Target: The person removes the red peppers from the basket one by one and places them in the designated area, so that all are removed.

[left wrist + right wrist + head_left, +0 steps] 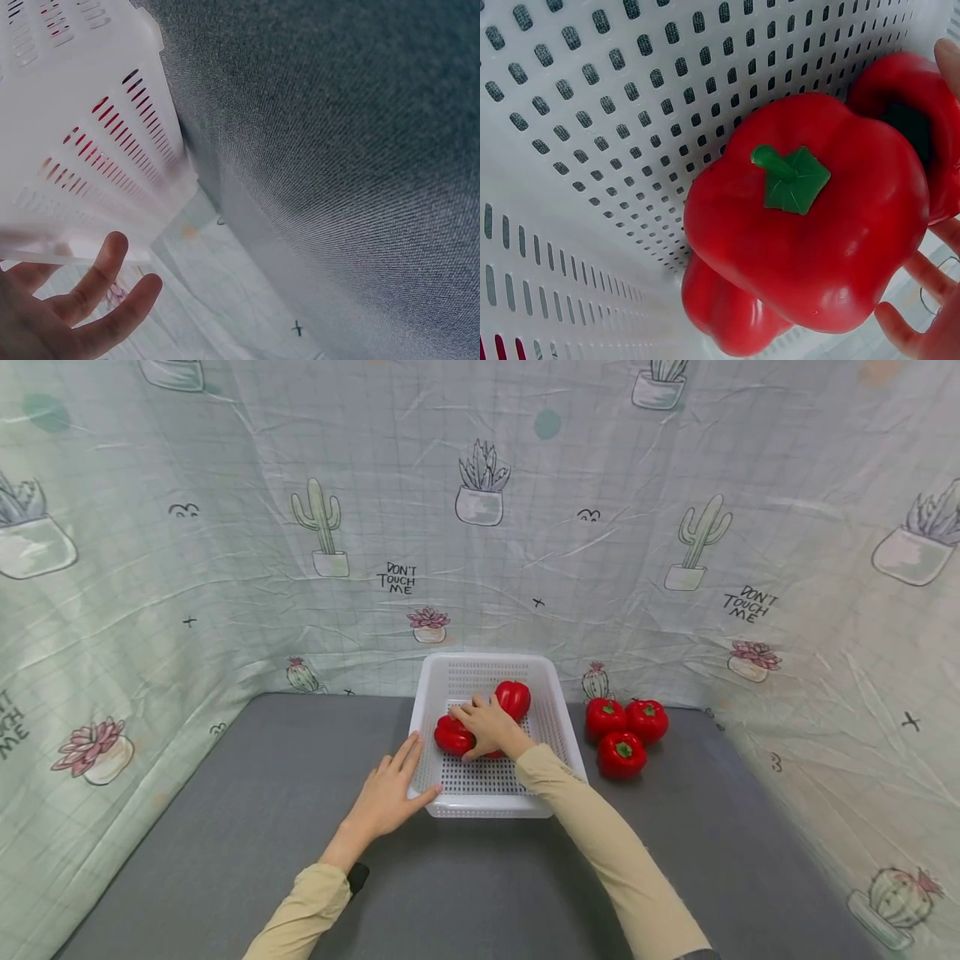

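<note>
A white perforated plastic basket [491,806] holds three red bell peppers. My right hand [491,727] reaches into it and grips the left bell pepper [452,737] between thumb and fingers. Another bell pepper [513,700] lies toward the back, and a third is mostly hidden under that hand. In the right wrist view, a bell pepper [810,232] with a green stem fills the middle, beside the gripped one [900,79]. My left hand [386,793] rests on the basket's front left corner, fingers spread along the rim; loosely bent fingers [97,281] show there in the left wrist view.
Three more red bell peppers [622,755] sit clustered on the grey table [480,893], right of the basket. A cactus-patterned curtain [525,552] encloses the table at the back and sides.
</note>
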`<state>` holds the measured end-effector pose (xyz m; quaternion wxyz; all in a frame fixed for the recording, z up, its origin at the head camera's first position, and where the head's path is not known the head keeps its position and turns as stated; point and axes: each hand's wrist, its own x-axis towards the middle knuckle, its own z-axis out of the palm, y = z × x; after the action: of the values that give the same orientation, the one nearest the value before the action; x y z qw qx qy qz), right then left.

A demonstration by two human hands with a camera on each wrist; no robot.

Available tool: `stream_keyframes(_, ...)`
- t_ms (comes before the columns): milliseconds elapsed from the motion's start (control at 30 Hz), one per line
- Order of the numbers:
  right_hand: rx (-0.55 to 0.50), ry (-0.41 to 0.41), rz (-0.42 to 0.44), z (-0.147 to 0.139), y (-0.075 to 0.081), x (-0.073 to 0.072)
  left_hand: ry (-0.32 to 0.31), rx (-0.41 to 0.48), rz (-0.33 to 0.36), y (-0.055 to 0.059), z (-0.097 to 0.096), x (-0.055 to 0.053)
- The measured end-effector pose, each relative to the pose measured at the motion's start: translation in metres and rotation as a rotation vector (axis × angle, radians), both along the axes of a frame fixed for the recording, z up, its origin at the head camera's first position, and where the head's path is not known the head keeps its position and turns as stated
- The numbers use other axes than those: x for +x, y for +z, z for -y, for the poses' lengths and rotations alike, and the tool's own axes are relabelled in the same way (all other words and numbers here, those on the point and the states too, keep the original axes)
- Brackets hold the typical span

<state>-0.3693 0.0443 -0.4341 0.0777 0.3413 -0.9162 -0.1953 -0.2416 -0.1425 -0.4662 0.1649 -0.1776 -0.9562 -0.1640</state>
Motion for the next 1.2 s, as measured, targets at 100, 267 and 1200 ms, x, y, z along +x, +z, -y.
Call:
stream_keyframes(100,0.005,0.002,0.003,0.002,0.0,0.0,-0.001,0.003,-0.012,0.001,0.001,0.001)
stream_keyframes(267,0.005,0.007,0.001,0.004,0.001,0.0,-0.006,0.0,-0.004,0.003,0.002,0.001)
stream_keyframes(1200,-0.243,-0.013,0.139,-0.007,0.015,0.005,0.001,0.002,0.004,0.002,0.001,0.001)
